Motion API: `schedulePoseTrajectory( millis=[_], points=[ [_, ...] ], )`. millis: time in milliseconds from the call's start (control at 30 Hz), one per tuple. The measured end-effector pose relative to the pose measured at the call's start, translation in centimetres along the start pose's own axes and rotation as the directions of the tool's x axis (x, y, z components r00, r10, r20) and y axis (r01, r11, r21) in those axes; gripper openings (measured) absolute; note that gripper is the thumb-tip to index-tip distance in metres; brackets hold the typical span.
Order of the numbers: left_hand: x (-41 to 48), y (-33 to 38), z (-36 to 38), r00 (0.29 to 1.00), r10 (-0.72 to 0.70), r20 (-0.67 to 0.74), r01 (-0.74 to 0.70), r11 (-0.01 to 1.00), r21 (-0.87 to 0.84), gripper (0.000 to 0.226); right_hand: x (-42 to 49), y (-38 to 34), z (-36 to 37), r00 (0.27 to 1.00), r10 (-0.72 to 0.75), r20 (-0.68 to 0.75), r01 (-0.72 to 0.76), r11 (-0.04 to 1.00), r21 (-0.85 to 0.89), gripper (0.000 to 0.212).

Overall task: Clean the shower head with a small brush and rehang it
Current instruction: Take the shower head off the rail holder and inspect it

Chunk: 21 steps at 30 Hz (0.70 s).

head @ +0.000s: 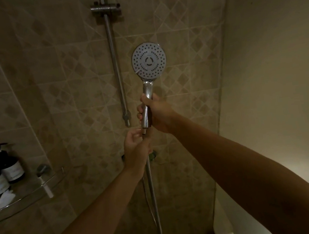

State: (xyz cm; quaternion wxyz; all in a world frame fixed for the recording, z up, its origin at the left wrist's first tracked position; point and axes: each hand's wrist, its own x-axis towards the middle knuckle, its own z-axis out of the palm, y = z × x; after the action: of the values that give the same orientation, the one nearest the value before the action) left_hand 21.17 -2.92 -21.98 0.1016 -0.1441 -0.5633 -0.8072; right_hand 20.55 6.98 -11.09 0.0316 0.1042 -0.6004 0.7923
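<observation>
The shower head (149, 60) is off its holder, upright, its round pale face with dark nozzle holes turned toward me. My right hand (155, 113) grips its chrome handle in a fist. Just below, my left hand (136, 144) pinches the top of the metal hose (153, 195) where it joins the handle. The hose hangs straight down from there. The empty holder bracket (105, 8) sits high on the vertical chrome rail (116, 72), left of the head. No brush is in view.
A glass corner shelf (32, 193) at the left carries two dark pump bottles (9, 167) with white labels. Tiled wall lies ahead, a plain wall on the right. A wall fitting (152, 155) sits behind the hose.
</observation>
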Motion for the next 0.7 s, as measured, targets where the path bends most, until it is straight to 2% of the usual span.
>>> schedulePoseTrajectory(
  millis=[67,133,267,367,467,533,633,700],
  points=[
    [-0.23,-0.26,0.04,0.994,0.075,-0.086,-0.067,0.994,0.087,0.015,-0.05,0.15,0.18,1.0,-0.001,-0.001,0.001,1.0,-0.001,0.012],
    [-0.4,-0.45,-0.12,0.999,0.034,-0.016,-0.033,0.999,0.02,0.01,-0.08,0.12,0.15,1.0,-0.009,0.002,0.009,1.0,-0.016,0.012],
    [-0.27,-0.22,-0.63,0.992,-0.069,0.109,0.076,0.995,-0.06,0.02,-0.28,-0.06,-0.07,1.0,-0.008,0.009,0.009,0.999,-0.033,0.013],
    [-0.16,-0.08,-0.45,0.99,-0.069,0.126,0.08,0.993,-0.084,0.008,-0.45,-0.22,0.09,1.0,-0.016,0.018,0.017,0.999,-0.036,0.014],
    [-0.1,-0.12,-0.41,0.996,-0.037,0.08,0.043,0.997,-0.07,0.018,-0.57,-0.45,0.11,1.0,-0.013,0.016,0.013,0.999,-0.048,0.013],
    [-0.27,-0.06,-0.37,0.993,-0.033,0.11,0.041,0.997,-0.07,0.003,-0.63,-0.57,0.01,1.0,-0.013,0.017,0.014,0.999,-0.049,0.013],
    [-0.3,-0.18,-0.35,0.987,-0.069,0.146,0.082,0.993,-0.086,0.019,-0.69,-0.6,-0.19,1.0,-0.008,0.017,0.009,0.999,-0.046,0.013],
    [-0.25,-0.04,-0.39,0.981,-0.088,0.173,0.112,0.984,-0.136,0.02,-0.72,-0.59,-0.32,1.0,0.0,0.013,0.0,1.0,-0.03,0.015]
  ],
)
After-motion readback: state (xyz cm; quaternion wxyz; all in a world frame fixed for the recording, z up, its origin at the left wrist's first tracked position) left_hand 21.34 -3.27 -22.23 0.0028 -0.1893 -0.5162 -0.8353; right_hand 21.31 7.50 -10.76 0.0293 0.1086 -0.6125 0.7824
